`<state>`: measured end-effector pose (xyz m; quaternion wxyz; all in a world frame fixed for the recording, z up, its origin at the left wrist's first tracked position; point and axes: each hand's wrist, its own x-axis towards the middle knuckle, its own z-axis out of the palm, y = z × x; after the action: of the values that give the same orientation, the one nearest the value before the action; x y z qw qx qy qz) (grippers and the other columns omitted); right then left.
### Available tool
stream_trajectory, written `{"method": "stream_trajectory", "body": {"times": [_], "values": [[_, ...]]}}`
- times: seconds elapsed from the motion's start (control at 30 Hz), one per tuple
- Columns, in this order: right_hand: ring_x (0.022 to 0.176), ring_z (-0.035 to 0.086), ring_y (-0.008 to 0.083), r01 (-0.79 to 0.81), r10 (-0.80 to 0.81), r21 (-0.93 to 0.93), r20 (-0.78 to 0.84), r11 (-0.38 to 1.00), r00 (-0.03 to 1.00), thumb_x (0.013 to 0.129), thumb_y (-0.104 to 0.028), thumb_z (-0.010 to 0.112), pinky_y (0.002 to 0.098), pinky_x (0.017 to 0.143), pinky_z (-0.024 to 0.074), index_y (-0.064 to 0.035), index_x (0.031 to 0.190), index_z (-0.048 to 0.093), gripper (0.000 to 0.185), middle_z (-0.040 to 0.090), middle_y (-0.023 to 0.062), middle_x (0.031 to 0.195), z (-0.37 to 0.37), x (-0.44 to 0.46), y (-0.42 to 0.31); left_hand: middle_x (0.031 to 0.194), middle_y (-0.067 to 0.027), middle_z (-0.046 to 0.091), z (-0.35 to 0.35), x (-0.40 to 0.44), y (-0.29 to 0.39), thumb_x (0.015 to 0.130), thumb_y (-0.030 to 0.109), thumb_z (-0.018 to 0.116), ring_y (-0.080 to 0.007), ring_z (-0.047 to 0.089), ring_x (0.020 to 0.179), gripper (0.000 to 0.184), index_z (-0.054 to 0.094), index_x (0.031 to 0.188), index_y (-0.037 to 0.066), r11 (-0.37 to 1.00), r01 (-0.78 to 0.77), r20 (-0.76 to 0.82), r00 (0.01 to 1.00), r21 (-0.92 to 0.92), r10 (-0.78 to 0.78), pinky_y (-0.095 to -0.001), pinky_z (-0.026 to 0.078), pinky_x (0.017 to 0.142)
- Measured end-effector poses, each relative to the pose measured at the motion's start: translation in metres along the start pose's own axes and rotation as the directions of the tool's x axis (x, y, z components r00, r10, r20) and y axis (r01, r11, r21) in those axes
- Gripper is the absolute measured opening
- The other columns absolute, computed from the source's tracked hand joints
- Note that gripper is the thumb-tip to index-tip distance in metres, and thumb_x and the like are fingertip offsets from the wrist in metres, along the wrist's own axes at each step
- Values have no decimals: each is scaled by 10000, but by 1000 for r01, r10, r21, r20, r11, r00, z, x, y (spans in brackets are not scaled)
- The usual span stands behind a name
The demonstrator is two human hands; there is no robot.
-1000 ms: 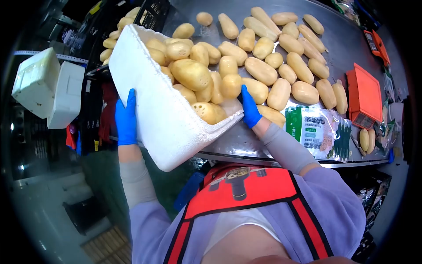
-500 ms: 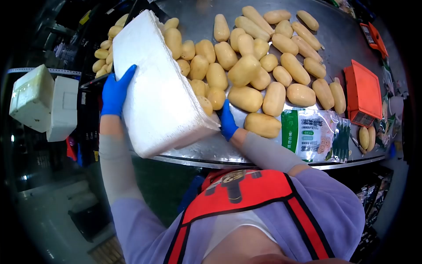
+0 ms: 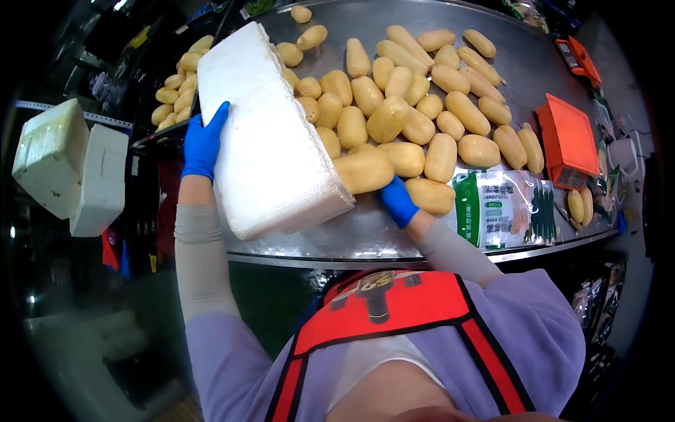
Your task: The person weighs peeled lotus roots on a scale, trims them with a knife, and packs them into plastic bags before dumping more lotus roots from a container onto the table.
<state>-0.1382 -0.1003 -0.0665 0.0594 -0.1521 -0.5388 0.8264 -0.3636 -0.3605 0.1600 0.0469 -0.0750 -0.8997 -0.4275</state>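
Gripping foam box [image 3: 271, 141], left hand [image 3: 202, 149] apparently curled.

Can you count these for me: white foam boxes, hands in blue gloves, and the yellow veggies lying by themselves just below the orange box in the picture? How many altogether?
White foam boxes: 3 (one by the left hand, two at the far left)
Blue-gloved hands: 2 (left, right)
Yellow veggies below the orange box: 2
Total: 7
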Motion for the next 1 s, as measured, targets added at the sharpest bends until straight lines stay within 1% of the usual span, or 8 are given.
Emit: {"method": "stream_trajectory", "body": {"times": [0.03,0.13,0.2,0.33,0.47,0.67,0.83,1.0], "values": [[1052,525,163,17,-17,-3,-5,1000,1000,926,-200,468,296,907,428,-33,1220,482,339,543,94,1180,-12,0,14,1038,-179,609,2,10,-20,776,402,661,-201,582,896,595,556,1107,-81,988,-15,19,1000,-154,18,-288,441,799],[1004,555,222,-667,-303,597,802,446,514,898,-165,493,329,890,454,-26,1189,488,322,558,123,1121,-35,-6,52,1090,-94,597,-4,-17,-11,864,409,545,-174,575,949,527,522,1192,-4,644,232,239,968,-729,-79,-250,447,811],[970,576,277,-368,318,427,187,826,930,867,-146,511,338,823,492,1,1142,488,313,576,163,1009,-17,-42,37,1187,-69,542,-16,-26,-44,897,379,496,-155,534,1043,510,432,1297,70,677,354,307,932,-646,-194,-275,423,876],[986,571,296,-450,479,609,127,654,868,838,-175,505,376,852,492,23,1136,490,358,571,185,1085,0,-59,-2,1369,-53,387,8,-49,-107,957,277,342,-148,455,1147,474,295,1393,100,711,94,296,941,-697,166,-270,396,923],[820,633,231,-578,573,65,84,813,815,883,-382,504,295,729,517,12,1129,531,465,637,153,968,7,-72,-21,1413,-138,245,22,-103,-42,848,28,509,-213,343,1229,783,-4,1436,78,597,70,228,954,-799,193,-300,319,1006],[860,588,128,171,-195,-194,-113,966,974,909,-296,520,243,754,467,-35,1145,579,357,629,44,942,33,-78,-47,1399,-188,192,50,-78,-6,800,161,630,-243,282,1257,891,4,1393,-62,644,-53,175,943,-763,285,-318,276,1038],[1129,466,153,425,-414,34,-162,905,896,950,-316,411,300,950,361,-82,1368,331,486,451,59,1283,34,-33,-92,1443,-281,36,73,-60,45,756,442,644,-372,53,1351,1028,22,1380,-87,876,-209,212,922,-436,325,-390,49,1105],[1104,481,174,365,-324,404,-167,839,931,932,-328,441,298,943,377,-48,1283,431,449,522,65,1199,36,17,-112,1425,-301,103,113,-43,93,693,505,666,-451,111,1318,1078,77,1379,-82,942,-317,224,915,-111,335,-465,112,1084]]}}
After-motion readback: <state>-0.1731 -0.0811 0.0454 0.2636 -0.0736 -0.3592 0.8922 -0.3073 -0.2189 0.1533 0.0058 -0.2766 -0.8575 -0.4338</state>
